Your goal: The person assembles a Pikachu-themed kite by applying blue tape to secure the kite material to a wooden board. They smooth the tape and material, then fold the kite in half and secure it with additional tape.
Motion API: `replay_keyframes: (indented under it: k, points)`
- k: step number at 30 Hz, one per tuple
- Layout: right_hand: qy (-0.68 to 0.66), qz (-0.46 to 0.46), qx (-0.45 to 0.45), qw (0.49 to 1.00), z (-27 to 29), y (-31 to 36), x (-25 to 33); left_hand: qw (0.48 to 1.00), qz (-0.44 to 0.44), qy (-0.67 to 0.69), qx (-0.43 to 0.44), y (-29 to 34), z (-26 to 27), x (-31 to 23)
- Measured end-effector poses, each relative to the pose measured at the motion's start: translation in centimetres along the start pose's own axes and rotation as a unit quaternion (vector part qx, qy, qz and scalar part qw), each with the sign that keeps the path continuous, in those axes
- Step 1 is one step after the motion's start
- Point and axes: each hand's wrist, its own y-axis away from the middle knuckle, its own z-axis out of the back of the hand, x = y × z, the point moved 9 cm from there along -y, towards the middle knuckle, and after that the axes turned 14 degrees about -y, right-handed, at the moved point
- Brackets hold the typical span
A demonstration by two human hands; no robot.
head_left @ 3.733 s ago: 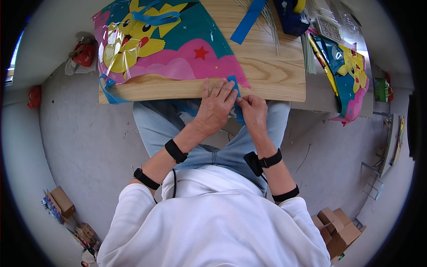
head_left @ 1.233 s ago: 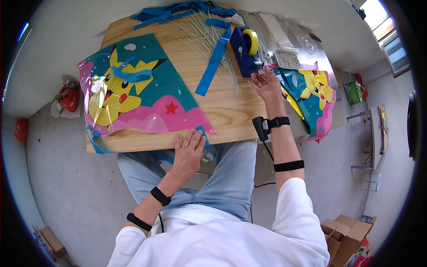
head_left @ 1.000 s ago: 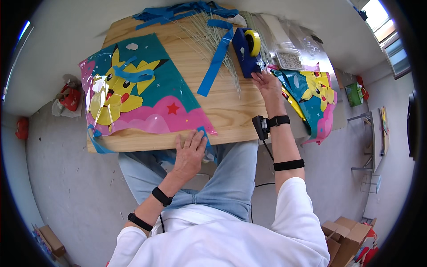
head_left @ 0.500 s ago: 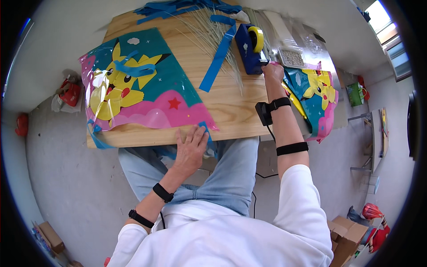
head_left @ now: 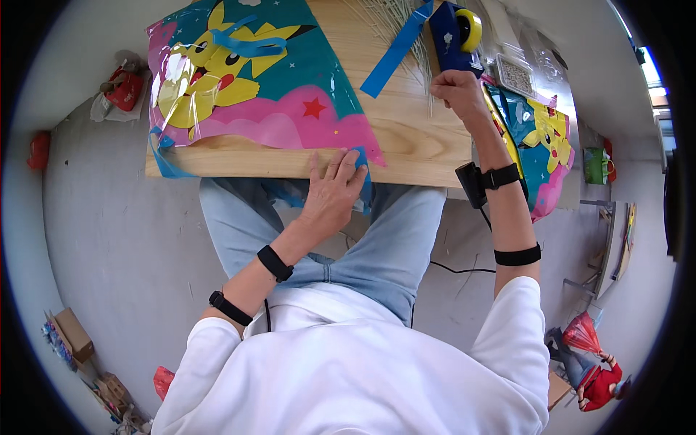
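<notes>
Touching blue ribbon (head_left: pixel 367 176), left hand (head_left: pixel 333 191) lies flat, right hand (head_left: pixel 462 93) balled.

Printed sheet (head_left: pixel 290 72): teal, pink, yellow; red star (head_left: pixel 313 108). Strip (head_left: pixel 362 156): blue. Dispenser (head_left: pixel 444 54): dark blue. Tape roll (head_left: pixel 473 30): yellow.

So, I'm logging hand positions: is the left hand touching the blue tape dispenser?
No, the left hand lies at the near edge of the wooden table by a blue strip, apart from the blue tape dispenser.
</notes>
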Motion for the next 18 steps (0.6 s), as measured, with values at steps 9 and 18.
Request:
replay_keyframes:
  k: [9, 18]
  points:
    - [0.350, 0.262, 0.335, 0.835, -17.0, 5.6, 7.3, 0.999, 0.013, 0.012, -0.040, 0.0, 1.0, -0.1]
    - [0.399, 0.327, 0.456, 0.725, -22.0, 7.4, 7.8, 0.998, 0.030, 0.028, -0.057, -0.1, 1.1, 0.1]
